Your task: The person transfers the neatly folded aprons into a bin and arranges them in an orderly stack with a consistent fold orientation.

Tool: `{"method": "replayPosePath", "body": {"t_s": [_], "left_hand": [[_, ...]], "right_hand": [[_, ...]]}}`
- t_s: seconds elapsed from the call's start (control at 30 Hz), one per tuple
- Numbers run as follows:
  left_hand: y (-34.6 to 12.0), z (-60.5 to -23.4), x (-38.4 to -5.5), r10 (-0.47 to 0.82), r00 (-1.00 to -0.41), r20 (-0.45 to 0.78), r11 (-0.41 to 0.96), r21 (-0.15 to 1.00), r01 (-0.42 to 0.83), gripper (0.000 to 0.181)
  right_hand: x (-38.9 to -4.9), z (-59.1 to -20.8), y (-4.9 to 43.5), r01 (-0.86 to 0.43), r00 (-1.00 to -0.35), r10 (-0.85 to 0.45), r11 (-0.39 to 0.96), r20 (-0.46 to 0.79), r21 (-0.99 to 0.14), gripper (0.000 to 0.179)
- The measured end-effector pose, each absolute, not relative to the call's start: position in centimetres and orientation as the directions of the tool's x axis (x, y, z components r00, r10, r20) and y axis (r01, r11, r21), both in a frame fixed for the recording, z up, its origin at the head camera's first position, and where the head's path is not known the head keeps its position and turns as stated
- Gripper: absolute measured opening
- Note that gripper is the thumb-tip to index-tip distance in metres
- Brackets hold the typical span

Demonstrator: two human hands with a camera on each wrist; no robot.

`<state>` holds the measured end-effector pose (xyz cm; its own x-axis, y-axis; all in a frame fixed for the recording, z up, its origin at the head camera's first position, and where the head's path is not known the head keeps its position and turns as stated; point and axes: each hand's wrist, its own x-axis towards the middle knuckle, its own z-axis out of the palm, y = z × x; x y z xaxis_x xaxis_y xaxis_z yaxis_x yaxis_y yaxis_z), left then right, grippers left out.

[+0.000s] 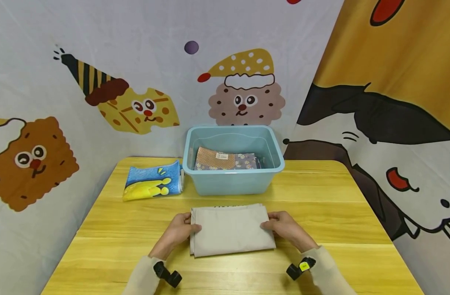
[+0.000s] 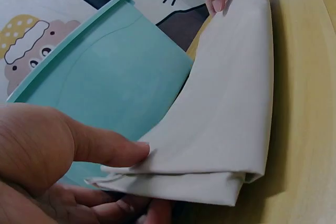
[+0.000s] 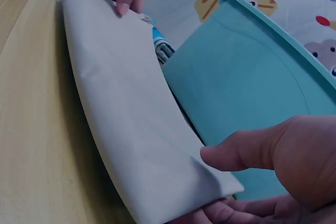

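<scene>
A folded piece of beige cloth (image 1: 230, 230) lies flat between both hands, its layers stacked at the left end. My left hand (image 1: 180, 229) pinches that left end, thumb on top and fingers underneath, as the left wrist view shows on the cloth (image 2: 226, 93). At the opposite end my right hand (image 1: 284, 227) grips in the same way, with its thumb (image 3: 236, 148) over the top and fingers below the edge. Dark printing peeks out along the cloth's far edge. Just beyond it stands a light blue plastic bin (image 1: 230, 182).
Inside the bin sits folded patterned fabric (image 1: 214, 159) in orange and floral grey, with a white label. To the bin's left lies a folded blue cloth with a yellow print (image 1: 153, 180). The wooden table (image 1: 321, 196) meets a cartoon-printed curtain (image 1: 136, 41) behind.
</scene>
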<state>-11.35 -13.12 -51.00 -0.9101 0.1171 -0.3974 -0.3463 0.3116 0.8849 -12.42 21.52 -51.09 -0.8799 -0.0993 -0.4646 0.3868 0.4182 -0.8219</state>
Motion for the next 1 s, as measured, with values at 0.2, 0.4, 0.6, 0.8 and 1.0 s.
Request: {"method": "replayPosePath", "body": {"t_s": [0.2,0.4,0.6,0.8,1.0], "left_hand": [[-13.2,-51.3,-11.3,0.174,-0.913,-0.37,0.213,0.919,-0.332,0.074],[-13.7,-51.6,-11.2,0.217,-0.905,-0.365,0.131,0.93,-0.344,0.087],[-14.3,-51.4,-11.3,0.295,-0.887,-0.355,0.063,0.934,-0.352,0.092],[-14.7,-51.2,-11.5,0.339,-0.886,-0.316,-0.01,0.941,-0.339,0.093],[-14.8,-50.3,-11.5,0.347,-0.893,-0.288,-0.034,0.947,-0.318,0.09]], "right_hand": [[-12.3,-51.6,22.2,0.376,-0.861,-0.206,0.357,-0.465,-0.855,0.061],[-12.7,-51.9,22.8,0.37,-0.841,-0.328,0.231,-0.43,-0.9,0.072],[-12.9,-51.5,23.4,0.383,-0.827,-0.371,0.177,-0.422,-0.907,0.076],[-12.9,-50.8,23.6,0.38,-0.824,-0.396,0.148,-0.406,-0.913,0.076],[-12.9,-50.1,23.7,0.351,-0.826,-0.43,0.112,-0.364,-0.929,0.075]]}}
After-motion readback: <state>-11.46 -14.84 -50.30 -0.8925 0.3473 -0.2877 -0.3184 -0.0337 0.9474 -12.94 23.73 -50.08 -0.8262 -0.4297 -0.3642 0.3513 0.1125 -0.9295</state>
